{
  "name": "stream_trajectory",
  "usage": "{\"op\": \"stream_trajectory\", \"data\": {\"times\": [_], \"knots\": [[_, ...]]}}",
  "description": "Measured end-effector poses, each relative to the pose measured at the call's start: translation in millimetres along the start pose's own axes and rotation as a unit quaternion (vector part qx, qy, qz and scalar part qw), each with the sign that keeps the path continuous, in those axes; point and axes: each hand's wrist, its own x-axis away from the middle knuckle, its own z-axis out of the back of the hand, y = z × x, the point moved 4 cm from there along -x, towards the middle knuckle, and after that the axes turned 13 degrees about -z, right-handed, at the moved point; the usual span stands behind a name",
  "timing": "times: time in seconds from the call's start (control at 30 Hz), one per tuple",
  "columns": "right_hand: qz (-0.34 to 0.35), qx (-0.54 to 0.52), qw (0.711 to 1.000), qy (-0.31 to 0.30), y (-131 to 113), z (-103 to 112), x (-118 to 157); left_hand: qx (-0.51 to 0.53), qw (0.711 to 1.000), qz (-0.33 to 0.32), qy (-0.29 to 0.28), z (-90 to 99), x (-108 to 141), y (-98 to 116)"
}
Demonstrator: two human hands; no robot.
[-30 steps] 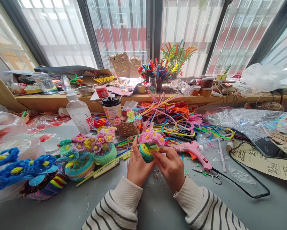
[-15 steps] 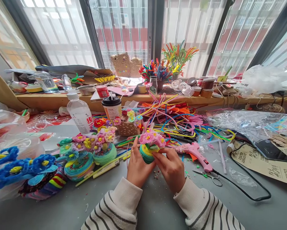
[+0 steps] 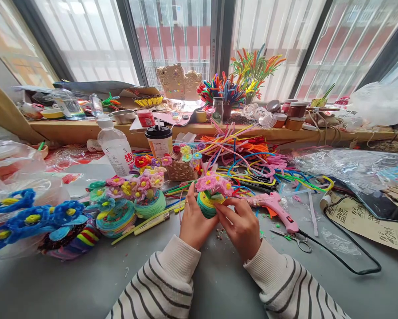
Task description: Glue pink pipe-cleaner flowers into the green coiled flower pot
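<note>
My left hand (image 3: 196, 219) is wrapped round a small flower pot (image 3: 204, 206) coiled in teal and yellow pipe cleaner. Pink pipe-cleaner flowers (image 3: 214, 182) with yellow centres rise from its top. At the pot's right rim, the thumb and fingers of my right hand (image 3: 239, 223) are pinched together on a green leaf (image 3: 216, 197); the fingertips partly cover it. Left of my hands stand finished-looking pots: a green one (image 3: 150, 204), a striped one (image 3: 115, 221) and a dark-topped one with blue flowers (image 3: 71, 239).
A pink glue gun (image 3: 280, 215) and scissors (image 3: 298, 240) lie at right, with a black cord (image 3: 338, 261) looping forward. Loose pipe cleaners (image 3: 248, 153) heap behind the pot. A water bottle (image 3: 115, 148), a drink cup (image 3: 159, 141) and a woven basket (image 3: 181, 170) stand behind left.
The view has tilted and shifted, so the scene sits slightly higher and further right. The pink flowers lean a little more to the right, showing more stem. Both hands keep their hold.
</note>
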Motion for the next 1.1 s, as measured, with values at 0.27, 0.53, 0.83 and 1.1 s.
{"op": "stream_trajectory", "data": {"times": [0.27, 0.53, 0.83, 1.1], "knots": [[0.002, 0.007, 1.0, -0.019, 1.6, -2.6, 5.0, 0.007, 1.0, -0.004, 0.011, -0.5, 1.3, -3.2], [0.021, 0.061, 0.997, -0.045, -1.4, -5.2, 6.3, 0.0, 1.0, -0.007, 0.012, 1.2, 1.0, -1.7], [0.017, 0.059, 0.997, -0.04, -2.1, -4.4, 5.4, -0.009, 1.0, 0.0, 0.007, 0.2, 0.8, -3.9], [0.024, 0.078, 0.996, -0.047, -2.4, -6.2, 6.0, -0.006, 1.0, 0.003, 0.006, 1.5, 1.0, -1.7]]}}
